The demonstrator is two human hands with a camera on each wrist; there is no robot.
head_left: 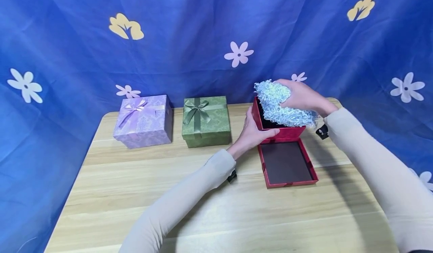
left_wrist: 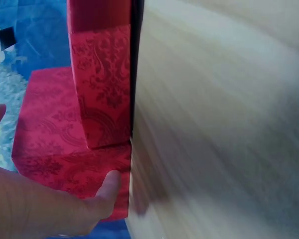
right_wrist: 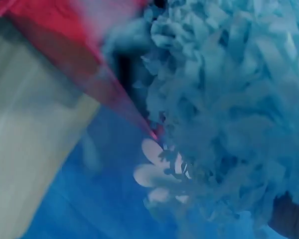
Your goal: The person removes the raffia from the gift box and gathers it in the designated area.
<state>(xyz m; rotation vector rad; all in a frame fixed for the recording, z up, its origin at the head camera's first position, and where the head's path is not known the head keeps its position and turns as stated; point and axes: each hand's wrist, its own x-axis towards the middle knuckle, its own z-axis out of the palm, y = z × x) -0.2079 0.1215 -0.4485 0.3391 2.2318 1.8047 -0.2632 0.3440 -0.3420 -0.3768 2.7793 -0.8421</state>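
Light blue shredded paper (head_left: 274, 95) is bunched in my right hand (head_left: 302, 94), over the mouth of a red box (head_left: 287, 133) in the head view. Its strands fill much of the right wrist view, beside the box's red rim (right_wrist: 124, 94). My left hand (head_left: 252, 132) grips the box at its front left corner, thumb along the front wall and fingers on the left side. Damask-like patterning shows on the box (left_wrist: 50, 109) in the left wrist view. A red lid (head_left: 292, 184) with a dark inside lies inner side up just in front of the box.
Left of the red box stand a green gift box (head_left: 206, 132) and a lilac gift box (head_left: 145, 138), both lidded and tied with bows. They share a wooden table (head_left: 152, 181). Behind hangs a blue flowered curtain (head_left: 189, 31).
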